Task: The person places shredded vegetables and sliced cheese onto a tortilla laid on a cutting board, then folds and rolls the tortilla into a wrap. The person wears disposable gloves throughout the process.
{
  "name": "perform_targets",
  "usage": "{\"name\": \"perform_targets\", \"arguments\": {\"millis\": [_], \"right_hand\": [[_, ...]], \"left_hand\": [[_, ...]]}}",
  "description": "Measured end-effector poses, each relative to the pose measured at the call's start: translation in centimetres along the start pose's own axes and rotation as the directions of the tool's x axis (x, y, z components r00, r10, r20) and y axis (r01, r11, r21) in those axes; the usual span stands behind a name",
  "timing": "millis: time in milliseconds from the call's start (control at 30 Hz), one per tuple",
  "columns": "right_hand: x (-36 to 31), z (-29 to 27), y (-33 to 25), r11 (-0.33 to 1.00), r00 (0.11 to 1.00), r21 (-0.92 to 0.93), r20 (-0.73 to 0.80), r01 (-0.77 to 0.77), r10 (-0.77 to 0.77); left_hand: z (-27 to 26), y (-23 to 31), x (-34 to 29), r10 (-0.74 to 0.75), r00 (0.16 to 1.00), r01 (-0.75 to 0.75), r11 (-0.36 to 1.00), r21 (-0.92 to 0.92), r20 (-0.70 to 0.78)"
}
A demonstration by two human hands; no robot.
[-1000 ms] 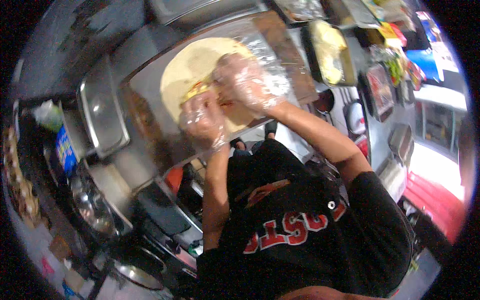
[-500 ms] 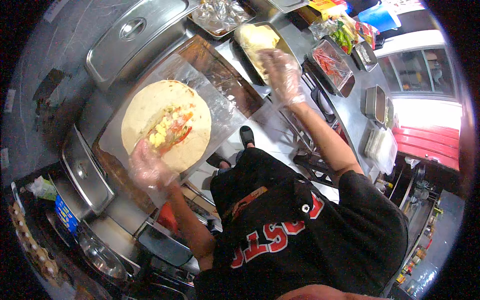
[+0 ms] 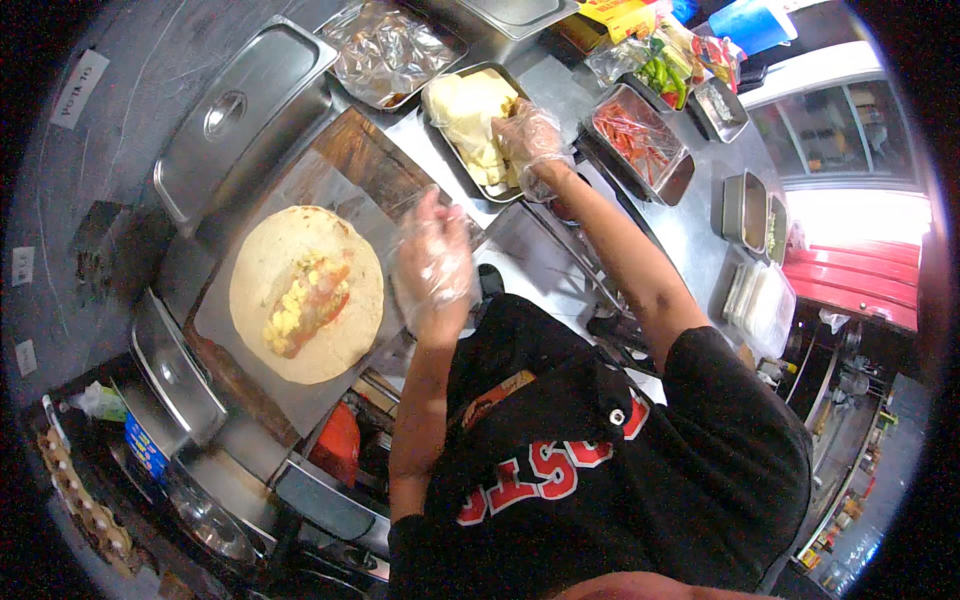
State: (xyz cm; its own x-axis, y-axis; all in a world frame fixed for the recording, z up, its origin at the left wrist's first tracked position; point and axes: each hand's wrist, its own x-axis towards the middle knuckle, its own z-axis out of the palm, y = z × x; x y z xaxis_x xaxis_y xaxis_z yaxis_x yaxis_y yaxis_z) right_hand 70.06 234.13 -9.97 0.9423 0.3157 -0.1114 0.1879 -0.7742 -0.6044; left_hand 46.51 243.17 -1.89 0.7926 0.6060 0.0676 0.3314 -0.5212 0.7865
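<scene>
"Since half a second ago, the left hand has left the flatbread and the right hand has lowered to the yellow food. What lies where?"

"At nine o'clock, a wooden board, paper, then the flatbread; at twelve, the tray. Filling sits mid-flatbread."

"Fingers?"

"Left, loosely extended, at the flatbread's two o'clock; right, partly hidden, grip impossible to tell."
</scene>
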Motion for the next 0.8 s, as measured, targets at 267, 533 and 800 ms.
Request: {"name": "perform_targets", "arguments": {"millis": [267,533,800], "right_hand": [[-1.1,-1.3,3.1,0.990,0.989,0.009,-0.041,0.143,-0.143],[0.1,-2.7,5.1,0.731,0.732,-0.027,-0.003,0.681,-0.682],[0.3,-0.3,5.7,0.444,0.547,-0.412,0.175,0.796,-0.819]], "left_hand": [[7.2,0.1,3.3,0.034,0.994,-0.022,0.994,0.103,-0.108],[8.0,0.8,4.0,0.126,0.980,-0.108,0.987,0.117,-0.157],[8.5,0.6,3.5,0.011,0.989,0.014,0.987,0.163,-0.147]]}}
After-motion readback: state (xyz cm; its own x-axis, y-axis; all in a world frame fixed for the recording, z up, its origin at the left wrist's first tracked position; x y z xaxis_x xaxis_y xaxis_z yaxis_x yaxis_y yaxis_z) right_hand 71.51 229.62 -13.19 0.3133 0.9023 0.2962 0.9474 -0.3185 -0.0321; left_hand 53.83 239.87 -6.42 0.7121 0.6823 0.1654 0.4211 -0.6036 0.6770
